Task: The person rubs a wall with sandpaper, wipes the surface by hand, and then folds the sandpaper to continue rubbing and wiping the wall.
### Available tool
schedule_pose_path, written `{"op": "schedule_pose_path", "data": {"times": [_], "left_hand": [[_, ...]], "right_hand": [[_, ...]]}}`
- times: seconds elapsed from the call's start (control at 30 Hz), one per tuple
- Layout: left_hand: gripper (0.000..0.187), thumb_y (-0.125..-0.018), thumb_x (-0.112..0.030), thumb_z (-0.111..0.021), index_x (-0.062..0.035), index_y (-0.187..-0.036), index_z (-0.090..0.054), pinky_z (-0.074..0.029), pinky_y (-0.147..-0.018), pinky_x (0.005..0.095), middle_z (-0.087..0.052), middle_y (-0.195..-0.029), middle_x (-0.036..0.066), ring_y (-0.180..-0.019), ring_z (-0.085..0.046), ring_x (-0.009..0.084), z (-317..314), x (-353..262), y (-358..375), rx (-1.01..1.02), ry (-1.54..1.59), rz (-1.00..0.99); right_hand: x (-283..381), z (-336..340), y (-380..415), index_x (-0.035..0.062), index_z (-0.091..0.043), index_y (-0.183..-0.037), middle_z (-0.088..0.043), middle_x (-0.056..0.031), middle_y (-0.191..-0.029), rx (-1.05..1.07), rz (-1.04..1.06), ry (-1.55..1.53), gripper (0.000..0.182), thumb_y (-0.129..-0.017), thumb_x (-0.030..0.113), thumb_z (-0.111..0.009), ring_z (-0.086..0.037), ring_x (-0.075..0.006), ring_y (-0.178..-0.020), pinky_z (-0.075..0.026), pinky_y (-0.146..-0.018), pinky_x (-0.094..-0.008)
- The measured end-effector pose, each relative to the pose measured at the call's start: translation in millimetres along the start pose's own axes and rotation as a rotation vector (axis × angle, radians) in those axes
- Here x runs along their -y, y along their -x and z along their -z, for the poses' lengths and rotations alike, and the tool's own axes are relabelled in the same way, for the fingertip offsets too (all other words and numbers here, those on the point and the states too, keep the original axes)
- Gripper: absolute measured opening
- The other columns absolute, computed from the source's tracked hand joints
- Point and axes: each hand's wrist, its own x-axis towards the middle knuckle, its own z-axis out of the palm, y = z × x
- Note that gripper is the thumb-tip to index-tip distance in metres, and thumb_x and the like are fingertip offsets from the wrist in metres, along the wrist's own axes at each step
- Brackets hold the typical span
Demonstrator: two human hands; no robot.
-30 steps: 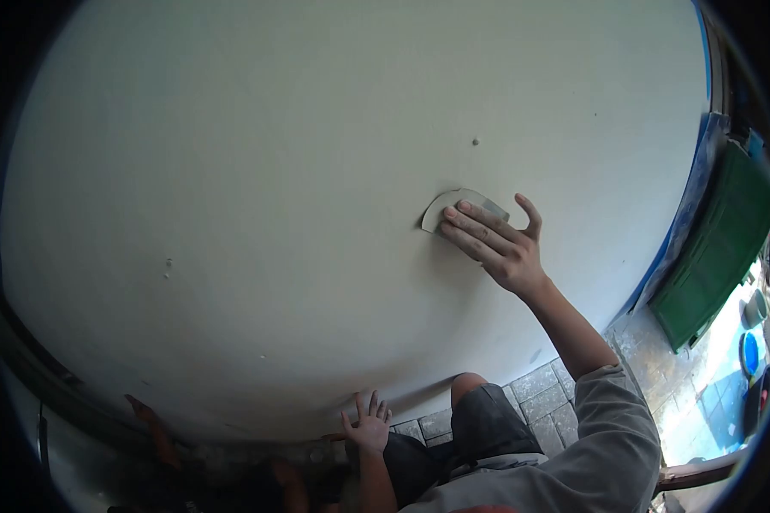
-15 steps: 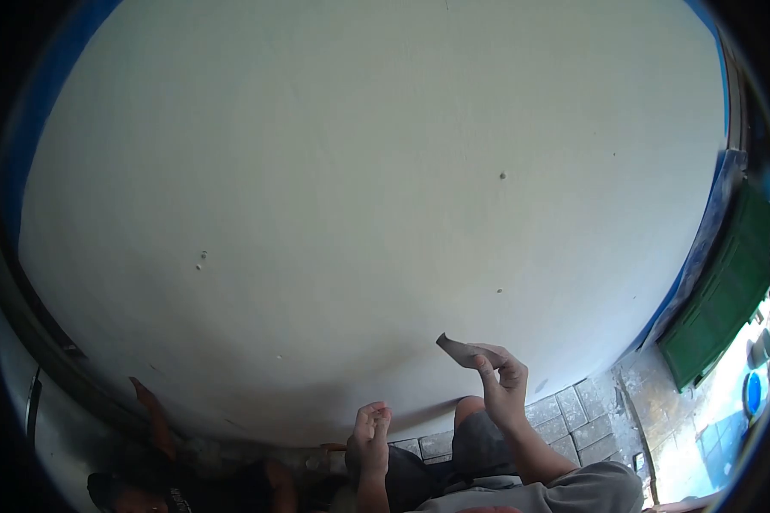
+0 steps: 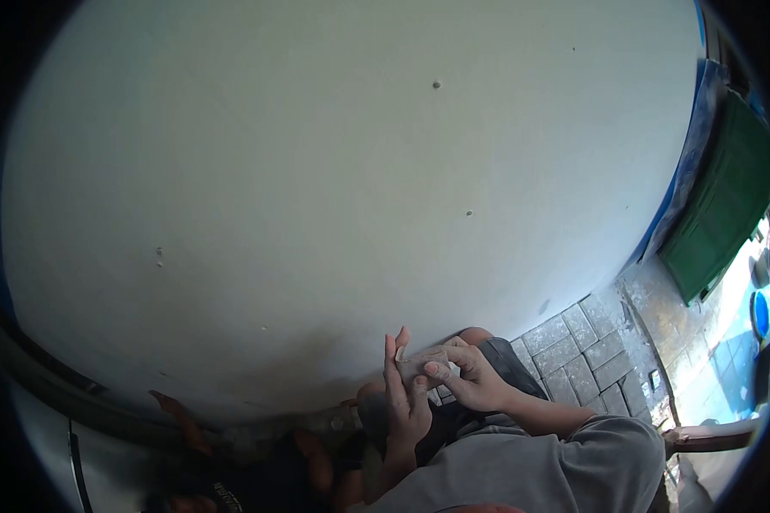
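A small bent sheet of grey sandpaper point(image 3: 418, 364) is between my two hands, low in front of the wall. My right hand point(image 3: 479, 382) pinches its right end between thumb and fingers. The upright fingers and thumb of my left hand point(image 3: 408, 412) close around the left end of the sheet. Pale dust covers the fingertips. Beyond them rises a smooth off-white wall point(image 3: 334, 188) with several small holes and marks.
Another person point(image 3: 304, 462) sits at lower left, one hand point(image 3: 167, 402) raised near the wall. Grey paving blocks point(image 3: 565, 350) lie at right. Further right are a green panel point(image 3: 723, 197) and a blue basin point(image 3: 760, 315).
My right hand has come down and left with the sandpaper. My left hand has risen to meet it and taken its other end. The view has shifted to the right.
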Motion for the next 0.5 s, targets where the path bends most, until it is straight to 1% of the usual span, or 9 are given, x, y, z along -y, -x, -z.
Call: {"op": "schedule_pose_path", "data": {"times": [0.03,0.17,0.23,0.27,0.3,0.33,0.37,0.47,0.5], "left_hand": [[0.056,-0.099,-0.015,-0.039,0.0063,-0.145,-0.016,-0.033,-0.108,0.0429,-0.035,-0.144,0.028,-0.134,-0.037,0.033,-0.5,-1.7,2.4,-0.018,0.116,0.072],[0.046,-0.101,-0.017,-0.037,0.0053,-0.141,-0.029,-0.036,-0.106,0.0436,-0.037,-0.143,0.028,-0.133,-0.039,0.033,9.2,11.9,4.6,0.065,0.206,0.075],[0.041,-0.102,-0.019,-0.036,0.0031,-0.137,-0.041,-0.033,-0.108,0.0465,-0.034,-0.146,0.026,-0.137,-0.032,0.038,8.0,16.1,3.5,0.063,0.197,-0.089],[0.041,-0.102,-0.019,-0.036,0.0031,-0.137,-0.041,-0.033,-0.108,0.0465,-0.034,-0.146,0.026,-0.137,-0.032,0.038,9.6,15.9,2.3,0.072,0.198,-0.084],[0.042,-0.102,-0.022,-0.035,0.0006,-0.138,-0.042,-0.027,-0.11,0.0491,-0.03,-0.148,0.027,-0.139,-0.027,0.0396,12.2,15.3,-0.2,0.102,0.03,-0.152],[0.043,-0.103,-0.025,-0.034,-0.002,-0.138,-0.043,-0.022,-0.112,0.0518,-0.027,-0.15,0.028,-0.141,-0.022,0.0413,13.3,14.7,-2.9,0.132,-0.138,-0.222],[0.043,-0.103,-0.025,-0.034,-0.002,-0.138,-0.043,-0.022,-0.112,0.0518,-0.027,-0.15,0.028,-0.141,-0.022,0.0413,11.4,13.7,-4.0,0.14,-0.139,-0.219],[0.046,-0.103,-0.031,-0.034,-0.0067,-0.141,-0.043,-0.012,-0.114,0.0532,-0.018,-0.153,0.028,-0.144,-0.012,0.041,-0.2,10.5,-8.5,0.157,-0.092,-0.163],[0.05,-0.101,-0.034,-0.038,-0.0085,-0.143,-0.034,-0.01,-0.114,0.0531,-0.016,-0.153,0.028,-0.144,-0.011,0.0407,-5.0,9.9,-13.3,0.155,-0.064,-0.182]], "right_hand": [[-3.2,-1.4,2.9,0.0076,-0.067,-0.106,-0.068,-0.0074,-0.09,0.001,-0.014,-0.007,0.017,-0.093,0.015,-0.06,-0.058,-0.0219,-0.079,-0.041,-0.086,-0.0336],[-6.1,-4.9,6.0,0.007,-0.065,-0.106,-0.065,-0.0068,-0.094,-0.075,0.137,0.103,0.017,-0.09,0.013,-0.063,-0.057,-0.0211,-0.089,-0.041,-0.087,-0.0329],[-9.1,-8.9,5.0,0.0074,-0.064,-0.106,-0.064,-0.0064,-0.096,-0.118,0.166,0.108,0.018,-0.089,0.013,-0.064,-0.057,-0.0212,-0.091,-0.042,-0.087,-0.0331],[-14.2,-12.6,3.2,0.0075,-0.062,-0.108,-0.063,-0.0063,-0.098,-0.187,0.246,0.084,0.019,-0.089,0.011,-0.065,-0.057,-0.0204,-0.092,-0.042,-0.088,-0.0336],[-15.7,-13.7,1.8,0.0076,-0.059,-0.11,-0.062,-0.0063,-0.101,-0.255,0.328,0.06,0.021,-0.089,0.01,-0.065,-0.058,-0.0196,-0.094,-0.043,-0.089,-0.0341],[-13.3,-11.7,1.8,0.0076,-0.059,-0.11,-0.062,-0.0063,-0.101,-0.264,0.327,0.059,0.021,-0.089,0.01,-0.065,-0.058,-0.0196,-0.094,-0.043,-0.089,-0.0341],[-7.7,-9.2,2.2,0.0072,-0.057,-0.11,-0.06,-0.0057,-0.103,-0.203,0.275,-0.023,0.022,-0.09,0.01,-0.064,-0.058,-0.0177,-0.095,-0.043,-0.089,-0.0334],[-11.0,-2.8,8.5,0.0062,-0.054,-0.109,-0.058,-0.0045,-0.106,-0.107,0.137,-0.225,0.021,-0.091,0.009,-0.064,-0.058,-0.0141,-0.097,-0.044,-0.088,-0.0316],[-15.0,-1.0,10.7,0.0056,-0.054,-0.109,-0.058,-0.0038,-0.106,-0.063,0.06,-0.348,0.02,-0.091,0.009,-0.063,-0.058,-0.0125,-0.097,-0.044,-0.087,-0.0305]]}}
